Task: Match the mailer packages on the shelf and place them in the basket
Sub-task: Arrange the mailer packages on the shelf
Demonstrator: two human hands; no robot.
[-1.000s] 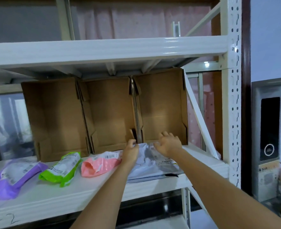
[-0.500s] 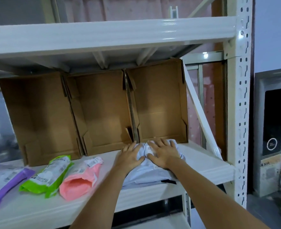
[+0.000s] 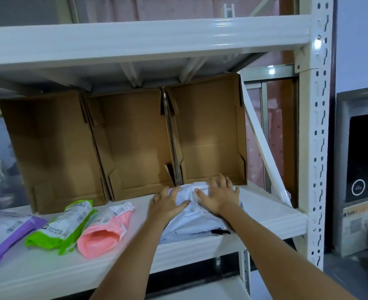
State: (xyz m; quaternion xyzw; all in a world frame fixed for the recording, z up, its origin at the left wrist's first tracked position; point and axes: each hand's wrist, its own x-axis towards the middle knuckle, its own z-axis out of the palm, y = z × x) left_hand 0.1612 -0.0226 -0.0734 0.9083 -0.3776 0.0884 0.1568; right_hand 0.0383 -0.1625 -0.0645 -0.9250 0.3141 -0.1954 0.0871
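**Desk:** What sits nearest the lens?

**Photographer:** Two bare forearms reaching up onto a white metal shelf [image 3: 265, 215]. Just past the shelf's front edge lies a pale grey mailer stack [image 3: 191, 221], its near end slightly overhanging that edge and its long axis running away from the person toward the boxes.

**Desk:** And the hands?

**Photographer:** Both lie on top of the stack's far half. The left hand [image 3: 167, 204] rests flat, fingers [image 3: 174, 191] nearly straight and spread, pressing rather than gripping. The right hand [image 3: 218, 195] is splayed wide over the labelled end, fingers [image 3: 224, 180] pointing at the box behind. Neither hand appears to have closed round anything. The right reaches deeper; the left covers the stack's left edge.

**Desk:** What surrounds it?

**Photographer:** To the left, well apart from the stack, a pink mailer [image 3: 105, 230], then a green mailer [image 3: 63, 226], then a purple mailer [image 3: 3, 230], all lying lengthwise front to back. Bare shelf lies to the right of the stack.

**Desk:** Farther back?

**Photographer:** Three open cardboard boxes [image 3: 133, 144] stand on their sides along the rear; the rightmost one's lip lies just beyond the right fingertips. No basket is visible. Judging by this, lifting the stack means drawing it toward the person, where room is open.
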